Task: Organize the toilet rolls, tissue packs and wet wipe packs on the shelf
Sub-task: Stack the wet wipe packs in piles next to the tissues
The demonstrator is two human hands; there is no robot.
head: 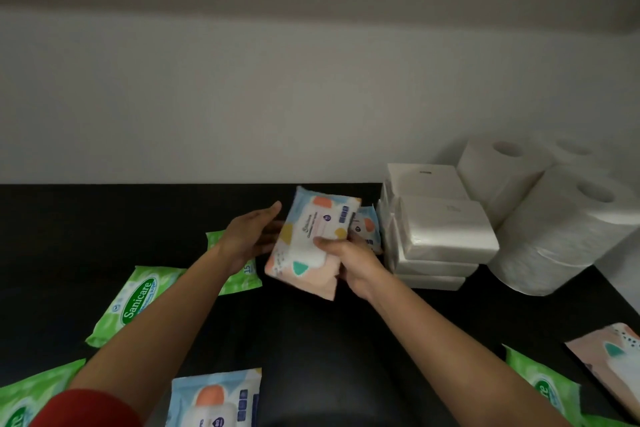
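My right hand grips a pastel wet wipe pack with a white lid, held tilted above the black shelf. My left hand hovers open at the pack's left edge, fingers apart. Behind the held pack a second pastel pack leans against a stack of white tissue packs. White toilet rolls stand at the far right. Green Sanicare wipe packs lie on the left.
Another green pack lies partly under my left forearm. A blue pastel pack and a green pack lie at the front edge. At the front right lie a green pack and a pink pack. A white wall backs the shelf.
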